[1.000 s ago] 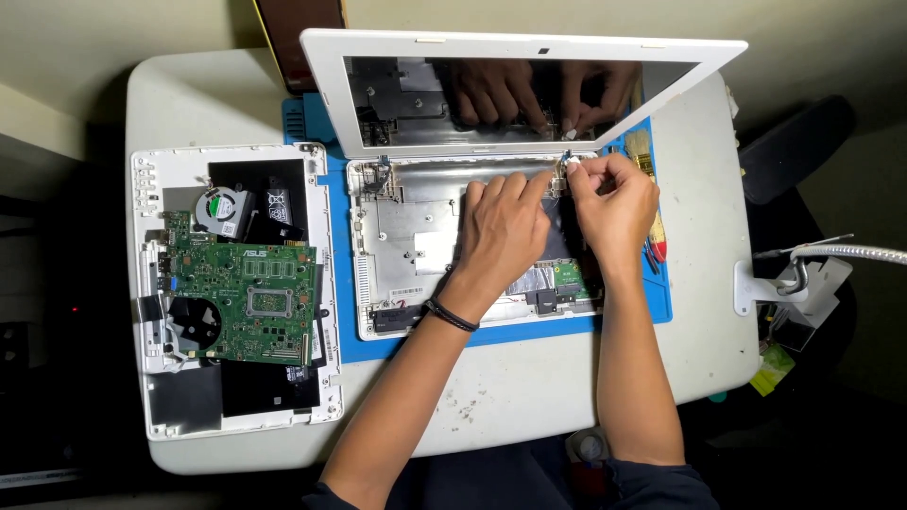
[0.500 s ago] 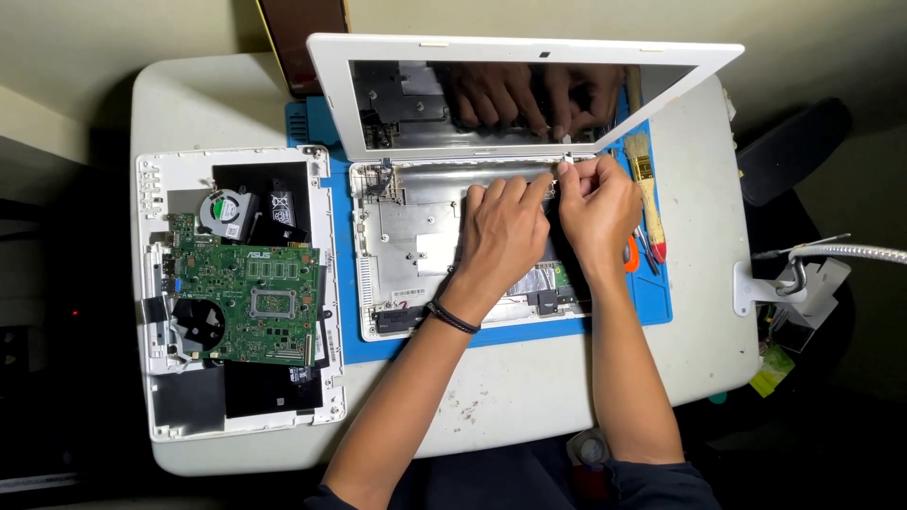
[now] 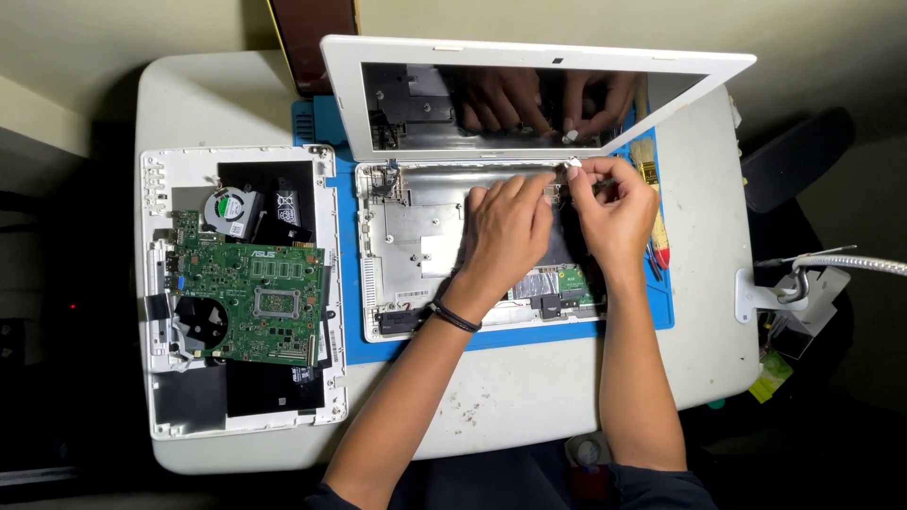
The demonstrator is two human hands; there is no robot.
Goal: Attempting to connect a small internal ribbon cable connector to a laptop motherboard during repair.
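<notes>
I am working with both hands inside the open laptop base [image 3: 420,241], which is lying on the blue mat [image 3: 346,283] in the middle of the white bench [image 3: 217,94]. My left hand [image 3: 507,229] is resting palm down on the metal tray of the base, its fingers reaching toward the right hinge corner [image 3: 565,179]; I cannot tell whether that grip is closing on anything. My right hand [image 3: 614,212] is sitting just beside it, with the grip pinched narrow at the hinge corner, thumb and fingertips pressing on a small part there that is too small to make out. The white screen lid [image 3: 529,55] is standing open behind the base, its dark glass mirroring both hands. To the left of the mat, the removed bottom shell [image 3: 179,416] is lying on the bench, carrying the green circuit board [image 3: 250,302] and a round fan [image 3: 230,206]. A brush [image 3: 648,179] is lying on the mat's right edge, near my right hand.
</notes>
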